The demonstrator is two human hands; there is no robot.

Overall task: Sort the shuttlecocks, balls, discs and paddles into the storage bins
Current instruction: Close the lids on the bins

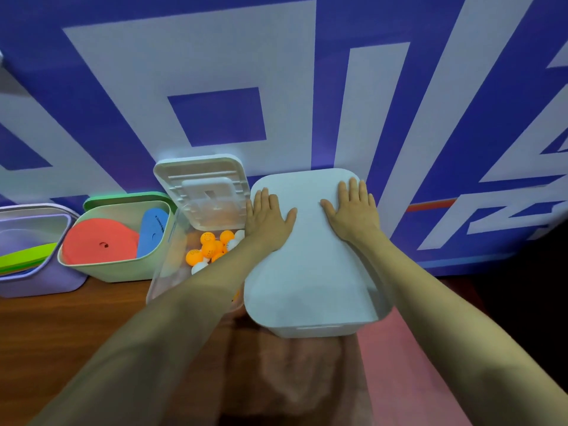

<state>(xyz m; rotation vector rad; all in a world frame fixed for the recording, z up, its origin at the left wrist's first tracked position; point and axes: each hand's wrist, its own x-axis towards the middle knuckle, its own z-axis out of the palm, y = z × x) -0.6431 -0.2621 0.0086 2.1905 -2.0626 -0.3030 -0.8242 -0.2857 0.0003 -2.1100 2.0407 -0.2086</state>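
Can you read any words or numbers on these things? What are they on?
Flat blue disc in the pale green plastic bin: short dark print near its edge, too small to read.
Orange table-tennis balls in the clear bin: faint stamps, too blurred to read.
Blue-and-white wall banner: huge white shapes, cropped; no readable word.

We can read nothing for certain: the blue disc [152, 233], at nine o'clock from the orange balls [209, 249], bears small dark print too blurred to make out.

Four bins [101, 273], two hands [269, 218].
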